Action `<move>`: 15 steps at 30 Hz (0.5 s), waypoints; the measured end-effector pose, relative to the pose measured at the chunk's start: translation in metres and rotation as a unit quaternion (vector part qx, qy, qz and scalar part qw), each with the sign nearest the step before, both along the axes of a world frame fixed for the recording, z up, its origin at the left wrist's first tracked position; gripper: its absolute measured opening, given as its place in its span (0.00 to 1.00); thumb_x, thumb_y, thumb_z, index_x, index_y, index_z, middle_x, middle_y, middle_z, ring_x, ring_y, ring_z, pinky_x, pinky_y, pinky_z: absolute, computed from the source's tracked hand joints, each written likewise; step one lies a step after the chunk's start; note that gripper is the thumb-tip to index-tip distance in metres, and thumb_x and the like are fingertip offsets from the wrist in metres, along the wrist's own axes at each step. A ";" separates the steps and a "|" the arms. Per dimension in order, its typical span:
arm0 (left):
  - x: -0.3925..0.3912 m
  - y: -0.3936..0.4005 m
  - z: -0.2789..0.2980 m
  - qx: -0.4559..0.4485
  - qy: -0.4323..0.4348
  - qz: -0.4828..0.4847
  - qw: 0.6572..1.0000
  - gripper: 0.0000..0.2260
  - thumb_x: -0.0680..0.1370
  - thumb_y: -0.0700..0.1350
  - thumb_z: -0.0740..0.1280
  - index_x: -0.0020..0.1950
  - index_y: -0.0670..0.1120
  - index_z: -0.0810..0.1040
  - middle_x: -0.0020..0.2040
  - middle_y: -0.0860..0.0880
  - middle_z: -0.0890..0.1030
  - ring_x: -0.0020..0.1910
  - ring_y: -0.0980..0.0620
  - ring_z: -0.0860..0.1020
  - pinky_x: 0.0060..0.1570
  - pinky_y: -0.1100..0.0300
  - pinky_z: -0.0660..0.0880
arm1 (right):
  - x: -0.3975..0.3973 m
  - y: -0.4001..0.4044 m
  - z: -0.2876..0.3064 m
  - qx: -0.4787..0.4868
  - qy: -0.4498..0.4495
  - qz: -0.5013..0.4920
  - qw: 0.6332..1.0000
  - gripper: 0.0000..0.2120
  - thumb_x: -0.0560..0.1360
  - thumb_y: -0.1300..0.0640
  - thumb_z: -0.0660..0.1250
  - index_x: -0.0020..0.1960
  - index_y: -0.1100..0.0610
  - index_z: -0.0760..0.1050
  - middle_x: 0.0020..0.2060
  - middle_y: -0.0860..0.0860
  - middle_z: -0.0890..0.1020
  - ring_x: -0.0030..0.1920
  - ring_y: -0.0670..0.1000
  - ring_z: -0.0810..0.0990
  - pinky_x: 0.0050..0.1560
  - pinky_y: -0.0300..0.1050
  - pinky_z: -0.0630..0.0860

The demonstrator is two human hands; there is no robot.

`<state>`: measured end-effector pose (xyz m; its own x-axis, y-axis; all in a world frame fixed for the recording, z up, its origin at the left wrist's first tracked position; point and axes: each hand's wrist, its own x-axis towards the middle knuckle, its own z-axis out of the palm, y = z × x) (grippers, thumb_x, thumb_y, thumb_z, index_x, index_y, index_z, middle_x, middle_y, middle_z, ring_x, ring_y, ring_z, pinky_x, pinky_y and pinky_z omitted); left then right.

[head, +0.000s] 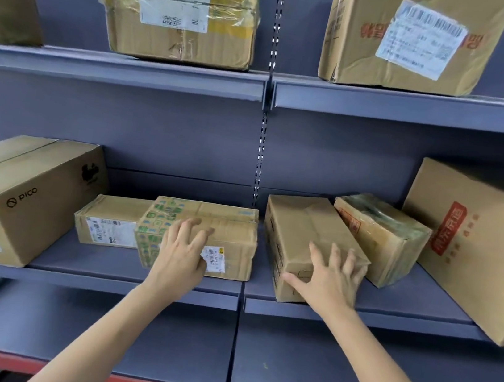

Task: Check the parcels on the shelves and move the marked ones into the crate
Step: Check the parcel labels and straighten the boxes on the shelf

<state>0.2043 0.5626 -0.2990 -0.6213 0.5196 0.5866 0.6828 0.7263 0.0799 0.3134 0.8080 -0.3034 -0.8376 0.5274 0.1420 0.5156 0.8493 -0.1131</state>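
I see open grey shelf (180, 187) behind the green-printed cardboard parcel (202, 235); a narrow gap separates it from the plain brown carton (303, 230).

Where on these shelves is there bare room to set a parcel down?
The shelf below is bare. On the top shelf, a gap lies between the taped box and the red-printed box. The middle shelf is crowded, from the PICO box rightward.
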 end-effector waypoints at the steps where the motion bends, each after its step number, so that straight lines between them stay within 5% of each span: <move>1: 0.005 0.005 -0.002 0.005 -0.006 -0.015 1.000 0.24 0.61 0.36 0.62 0.57 0.43 0.72 0.57 0.36 0.75 0.56 0.36 0.68 0.49 0.40 0.72 | 0.000 0.000 0.000 0.011 -0.005 0.003 1.000 0.43 0.67 0.25 0.52 0.75 0.44 0.47 0.76 0.57 0.50 0.73 0.66 0.45 0.69 0.69 0.45; 6: 0.034 0.035 -0.003 0.022 -0.082 -0.092 0.992 0.21 0.65 0.30 0.63 0.57 0.41 0.74 0.56 0.40 0.75 0.55 0.40 0.68 0.51 0.46 0.74 | 0.012 0.010 0.013 0.052 0.016 0.039 0.998 0.35 0.72 0.31 0.52 0.74 0.45 0.55 0.74 0.54 0.59 0.71 0.59 0.58 0.69 0.62 0.51; 9: 0.045 0.063 0.000 0.039 -0.197 -0.134 0.970 0.21 0.73 0.32 0.60 0.65 0.40 0.70 0.62 0.43 0.72 0.61 0.42 0.69 0.60 0.55 0.67 | 0.024 0.030 0.013 -0.025 0.151 0.016 0.988 0.30 0.74 0.40 0.59 0.72 0.52 0.61 0.71 0.55 0.66 0.69 0.58 0.62 0.68 0.54 0.59; 13: 0.059 0.105 0.006 0.074 -0.423 -0.100 0.898 0.21 0.78 0.38 0.59 0.70 0.39 0.60 0.66 0.42 0.70 0.64 0.44 0.71 0.56 0.58 0.69 | 0.038 0.050 0.001 -0.303 0.230 -0.087 0.921 0.36 0.73 0.47 0.67 0.74 0.59 0.56 0.72 0.57 0.64 0.70 0.58 0.62 0.69 0.53 0.62; 15: 0.064 0.119 0.001 0.066 -0.487 -0.080 0.867 0.22 0.78 0.40 0.59 0.70 0.40 0.58 0.67 0.42 0.69 0.63 0.42 0.71 0.53 0.57 0.70 | 0.042 0.052 -0.007 -0.461 0.209 -0.081 0.859 0.29 0.72 0.51 0.69 0.69 0.58 0.64 0.67 0.54 0.72 0.65 0.55 0.71 0.65 0.50 0.68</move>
<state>0.2686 0.6813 -0.2980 -0.7815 0.6133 -0.1143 0.3366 0.5688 0.7504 0.3553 0.8597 -0.3100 -0.7202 0.6819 -0.1281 0.3696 0.2207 -0.9026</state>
